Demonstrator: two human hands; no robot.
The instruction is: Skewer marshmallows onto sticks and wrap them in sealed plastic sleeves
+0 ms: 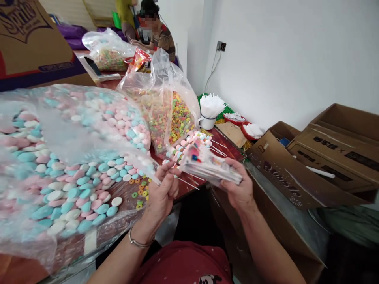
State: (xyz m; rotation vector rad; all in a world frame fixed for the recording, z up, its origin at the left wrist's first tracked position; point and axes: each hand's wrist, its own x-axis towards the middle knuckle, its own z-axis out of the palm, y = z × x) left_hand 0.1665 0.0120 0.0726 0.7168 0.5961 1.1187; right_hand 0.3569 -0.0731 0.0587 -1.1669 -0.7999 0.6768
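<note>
My right hand [240, 186] grips a stack of printed clear plastic bags [207, 167] by its right end, thumb on top. Just left of the stack is my left hand [165, 188], its fingers curled in; whether anything is between them I cannot make out. Behind the stack lie candy skewers [189, 146] of pastel pieces on white sticks, partly hidden by it. Loose cereal rings [140, 193] are scattered on the table beside my left hand. A large clear bag [89, 134] spills flat pink, blue and white candies [84, 193] at the left.
A bag of coloured cereal rings [174, 114] stands behind the skewers, near a white mug [207, 123] full of white sticks. Red bowls [250, 132] sit at the table's right end. Open cardboard boxes [296, 169] are at right. A person [164, 39] sits at the far end.
</note>
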